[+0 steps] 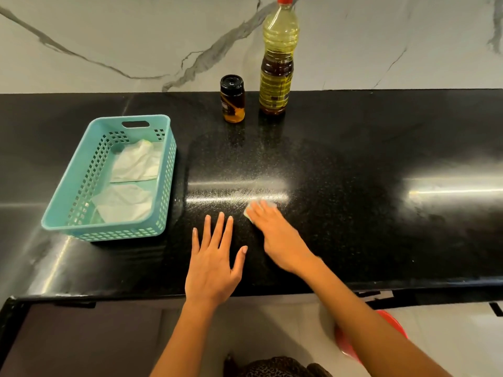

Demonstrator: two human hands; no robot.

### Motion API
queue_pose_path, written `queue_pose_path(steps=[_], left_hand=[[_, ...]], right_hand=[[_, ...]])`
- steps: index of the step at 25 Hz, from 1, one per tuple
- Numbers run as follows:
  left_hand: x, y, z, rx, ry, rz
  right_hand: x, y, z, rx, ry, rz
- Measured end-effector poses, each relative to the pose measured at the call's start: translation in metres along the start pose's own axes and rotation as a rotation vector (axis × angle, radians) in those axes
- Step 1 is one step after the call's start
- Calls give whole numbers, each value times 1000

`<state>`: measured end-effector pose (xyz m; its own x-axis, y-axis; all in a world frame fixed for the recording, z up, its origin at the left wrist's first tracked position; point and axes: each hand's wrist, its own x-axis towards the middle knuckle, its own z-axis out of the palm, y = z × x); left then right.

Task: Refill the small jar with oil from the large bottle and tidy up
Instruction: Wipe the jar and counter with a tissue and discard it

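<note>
Below table's near edge: red object [345, 342], mostly hidden behind right forearm; cannot tell what it is.
Left hand [215, 265] flat on black table [381, 227], fingers straight and spread, holding nothing.
Right hand [275, 235] just right of it, slightly blurred, fingers laid flat over pale wipe [248, 212], pressing it to table; only wipe's edge shows.
Left: teal basket [109, 233], crumpled white tissues [136, 163] inside.
Far centre: small jar [232, 99], black lid on, amber oil at bottom, label unreadable.
Just right, apart: large bottle [276, 77] upright by marble wall [109, 36]; red cap cut off by top edge.
</note>
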<state>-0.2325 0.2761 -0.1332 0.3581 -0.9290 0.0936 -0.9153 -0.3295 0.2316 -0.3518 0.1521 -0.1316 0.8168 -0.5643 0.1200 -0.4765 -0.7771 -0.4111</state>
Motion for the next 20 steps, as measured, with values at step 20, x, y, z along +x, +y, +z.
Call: queue_pose_path(steps=[20], left_hand=[[-7,-1,-5,184,45,37]], right_hand=[[-135,-2,-36,-44,200,150]])
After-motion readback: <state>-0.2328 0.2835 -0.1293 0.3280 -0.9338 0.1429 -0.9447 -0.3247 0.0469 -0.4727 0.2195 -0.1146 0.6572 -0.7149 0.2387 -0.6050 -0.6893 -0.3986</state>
